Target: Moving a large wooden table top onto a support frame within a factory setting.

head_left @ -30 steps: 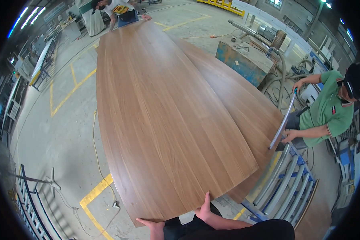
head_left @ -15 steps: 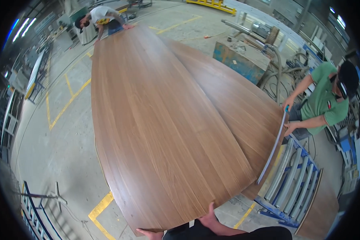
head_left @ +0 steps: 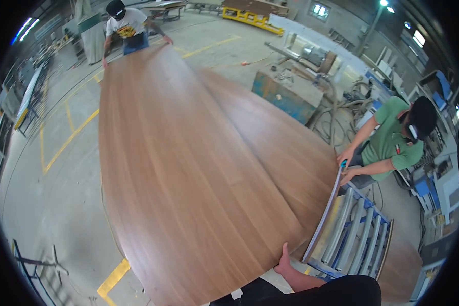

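Observation:
A large wood-grain panel [head_left: 183,173] stretches away from me, lying partly over a second wood-grain panel [head_left: 285,143] on its right. My right hand [head_left: 286,265] grips the upper panel's near edge by the right corner, thumb on top and fingers hidden underneath. My left hand is out of sight below the picture. At the far end, a person in a white shirt [head_left: 129,23] holds the upper panel by both far corners. To the right, a person in a green shirt [head_left: 392,132] holds a tape measure [head_left: 323,219] stretched along the second panel's near end.
A blue-framed roller stand [head_left: 359,229] is under the right side, with another brown panel [head_left: 400,270] beyond it. A rusty blue metal block [head_left: 285,94] and hoses [head_left: 334,107] lie back right. A dark stand [head_left: 33,270] is at lower left; yellow lines [head_left: 74,135] mark the floor.
The upper panel and my right hand have shifted right relative to the second panel's near end. My left hand has left view. The far person has straightened up.

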A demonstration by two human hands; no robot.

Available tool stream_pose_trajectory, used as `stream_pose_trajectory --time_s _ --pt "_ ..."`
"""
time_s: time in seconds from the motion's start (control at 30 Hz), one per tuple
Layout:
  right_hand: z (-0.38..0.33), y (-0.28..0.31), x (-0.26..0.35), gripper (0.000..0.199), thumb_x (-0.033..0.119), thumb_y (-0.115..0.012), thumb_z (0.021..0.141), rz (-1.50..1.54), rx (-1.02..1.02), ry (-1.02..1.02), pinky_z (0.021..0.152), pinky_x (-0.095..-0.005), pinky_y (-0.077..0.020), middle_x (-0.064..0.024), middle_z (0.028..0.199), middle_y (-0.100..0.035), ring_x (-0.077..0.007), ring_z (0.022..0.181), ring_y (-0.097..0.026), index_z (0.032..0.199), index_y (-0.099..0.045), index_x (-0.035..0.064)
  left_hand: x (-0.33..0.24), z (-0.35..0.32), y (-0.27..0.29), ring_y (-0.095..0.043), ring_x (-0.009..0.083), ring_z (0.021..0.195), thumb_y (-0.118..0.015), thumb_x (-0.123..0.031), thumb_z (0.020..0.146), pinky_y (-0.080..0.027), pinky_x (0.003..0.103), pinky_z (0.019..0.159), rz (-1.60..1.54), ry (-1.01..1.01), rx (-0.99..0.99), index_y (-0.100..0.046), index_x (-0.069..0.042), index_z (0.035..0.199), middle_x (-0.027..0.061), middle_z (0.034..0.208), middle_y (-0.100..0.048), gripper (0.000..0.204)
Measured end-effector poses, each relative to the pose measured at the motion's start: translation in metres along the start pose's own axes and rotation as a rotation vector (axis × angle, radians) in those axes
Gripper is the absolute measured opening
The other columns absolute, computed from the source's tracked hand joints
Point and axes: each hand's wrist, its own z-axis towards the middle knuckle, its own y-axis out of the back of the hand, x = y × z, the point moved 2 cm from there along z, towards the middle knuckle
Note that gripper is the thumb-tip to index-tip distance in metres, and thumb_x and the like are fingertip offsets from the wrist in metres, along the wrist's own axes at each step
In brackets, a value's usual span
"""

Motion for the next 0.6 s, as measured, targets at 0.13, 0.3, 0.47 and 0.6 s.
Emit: stream_pose_trajectory --time_s 0.13,0.3,0.47,0.6 --pt "-0.016 -0.012 0.002 0.106 0.080 -0.061 0.084 -0.114 -0.064 0.017 0.119 -0.0577 -0.0320 -0.0077 0.164 -0.035 -0.0317 0.148 -0.038 0.163 -0.024 0.0203 0.014 0.009 0.006 -0.036 0.0342 0.148 -0.047 -0.078 0.090 -0.037 0.060 0.114 -0.025 -0.003 0.081 -0.040 -0.023 0.158 0.0123 0.163 -0.039 0.088" --pt "-0.013 -0.001 -0.001 0.106 0.082 -0.058 0.085 -0.060 0.000 -0.020 0.119 -0.0583 -0.0317 -0.0075 0.164 -0.035 -0.0317 0.147 -0.039 0.163 -0.024 0.0199 0.007 0.007 0.026 -0.035 0.0352 0.149 -0.040 -0.086 0.086 -0.035 0.063 0.114 -0.108 -0.087 0.133 -0.036 -0.024 0.159 0.0094 0.164 -0.037 0.096" --pt "-0.019 -0.006 -0.008 0.106 0.087 -0.050 0.084 -0.122 0.030 -0.063 0.118 -0.0582 -0.0322 -0.0077 0.165 -0.034 -0.0317 0.148 -0.038 0.163 -0.026 0.0209 -0.019 0.022 0.073 -0.034 0.0362 0.149 -0.033 -0.095 0.083 -0.032 0.067 0.114 -0.191 -0.190 0.164 -0.033 -0.025 0.160 0.0064 0.165 -0.034 0.105" --pt "-0.035 0.000 -0.023 0.106 0.086 -0.051 0.085 -0.120 0.009 -0.041 0.119 -0.0573 -0.0321 -0.0076 0.166 -0.033 -0.0319 0.148 -0.037 0.164 -0.024 0.0214 -0.048 0.012 0.078 -0.033 0.0379 0.149 -0.029 -0.097 0.081 -0.032 0.068 0.114 -0.211 0.071 0.213 -0.033 -0.022 0.160 0.0082 0.165 -0.034 0.109"
